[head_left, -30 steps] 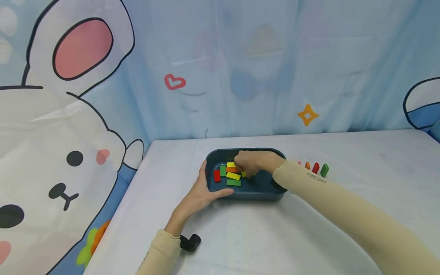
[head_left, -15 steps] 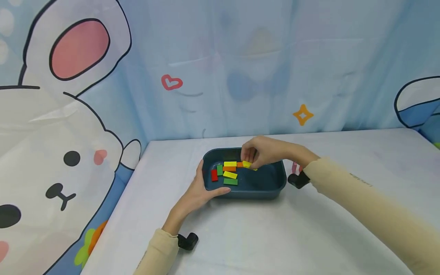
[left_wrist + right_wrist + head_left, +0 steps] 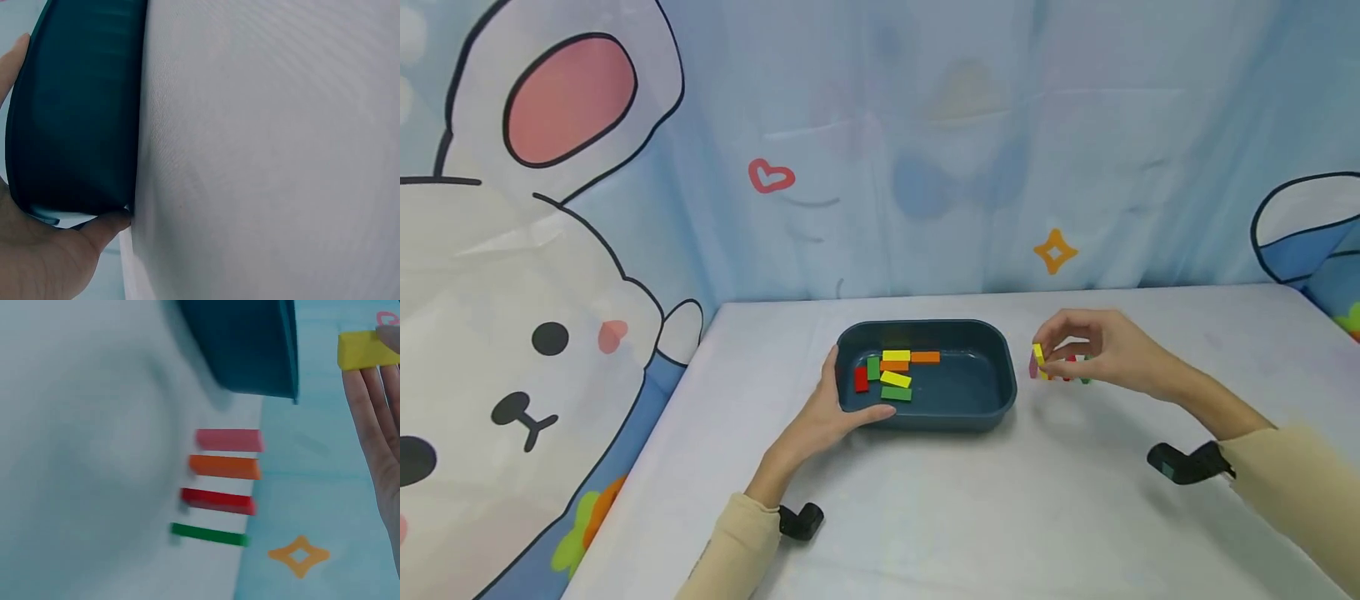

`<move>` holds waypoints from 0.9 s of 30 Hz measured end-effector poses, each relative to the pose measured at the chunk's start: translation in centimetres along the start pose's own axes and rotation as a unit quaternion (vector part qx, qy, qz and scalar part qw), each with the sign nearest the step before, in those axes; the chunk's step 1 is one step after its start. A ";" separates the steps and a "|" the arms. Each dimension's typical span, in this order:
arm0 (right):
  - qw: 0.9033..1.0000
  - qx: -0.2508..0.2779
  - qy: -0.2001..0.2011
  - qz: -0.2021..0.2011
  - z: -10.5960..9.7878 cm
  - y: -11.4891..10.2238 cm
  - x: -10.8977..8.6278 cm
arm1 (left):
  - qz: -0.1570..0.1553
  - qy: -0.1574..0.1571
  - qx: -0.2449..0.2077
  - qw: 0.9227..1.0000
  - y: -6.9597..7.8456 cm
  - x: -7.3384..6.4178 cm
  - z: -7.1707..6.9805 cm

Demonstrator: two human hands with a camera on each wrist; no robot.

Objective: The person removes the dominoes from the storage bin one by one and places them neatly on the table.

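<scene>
My left hand [image 3: 816, 421] holds the left end of a dark teal plastic bin [image 3: 962, 404], thumb along the front rim and fingers at the left side. The left wrist view shows that thumb low on the bin wall [image 3: 81, 119]. Past the bin's right end, my right hand [image 3: 1101, 350] pinches a yellow domino [image 3: 361, 350] between thumb and fingers. Close by stand pink [image 3: 229, 440], orange [image 3: 225, 466], red [image 3: 217, 501] and green [image 3: 209, 534] dominoes in a spaced row, partly hidden behind the right hand in the head view.
Several dominoes lie in the bin's left half, among them a red one [image 3: 861, 379], a green one [image 3: 897, 392] and an orange one [image 3: 925, 357]. A white cloth covers the table [image 3: 970, 517]. A printed blue curtain [image 3: 865, 242] hangs behind it.
My right hand has lifted the yellow domino out of the bin and carried it right to the pink end of the standing row. My left hand stays on the bin.
</scene>
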State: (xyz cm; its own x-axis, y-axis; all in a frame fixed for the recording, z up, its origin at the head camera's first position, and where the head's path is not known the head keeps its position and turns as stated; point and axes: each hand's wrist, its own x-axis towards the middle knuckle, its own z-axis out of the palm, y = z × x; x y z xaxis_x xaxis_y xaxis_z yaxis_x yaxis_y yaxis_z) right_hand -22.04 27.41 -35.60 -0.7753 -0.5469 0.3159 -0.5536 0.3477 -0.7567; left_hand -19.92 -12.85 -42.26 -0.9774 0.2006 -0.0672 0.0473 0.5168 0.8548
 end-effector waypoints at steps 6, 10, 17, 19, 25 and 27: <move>0.998 -0.009 0.037 0.049 1.8 1.7 -1.9 | -0.007 0.004 -0.008 1.000 -0.9 -0.3 0.0; 0.996 -0.021 0.056 0.061 2.7 2.6 -2.5 | -0.002 0.005 -0.013 1.000 -1.0 -0.4 0.0; 0.995 -0.015 0.064 0.072 3.8 3.7 -3.0 | -0.004 0.002 -0.010 1.000 -0.7 -0.3 0.0; 0.995 -0.012 0.063 0.073 4.1 3.9 -3.0 | -0.003 0.002 -0.010 1.000 -0.6 -0.2 0.0; 0.995 -0.012 0.067 0.076 4.7 4.2 -3.2 | 0.001 -0.002 -0.010 1.000 -0.1 0.0 0.1; 0.994 -0.012 0.071 0.081 4.8 4.2 -3.3 | 0.002 -0.003 -0.006 1.000 0.1 0.0 0.0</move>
State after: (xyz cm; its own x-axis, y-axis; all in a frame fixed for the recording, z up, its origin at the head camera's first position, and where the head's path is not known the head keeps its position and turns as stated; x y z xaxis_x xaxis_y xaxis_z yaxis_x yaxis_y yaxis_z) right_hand -20.30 27.03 -42.57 -0.8894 -0.3692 0.2695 -0.4230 0.4415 -0.7913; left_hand -19.92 -12.80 -42.22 -0.9758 0.2080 -0.0670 0.0486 0.5058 0.8613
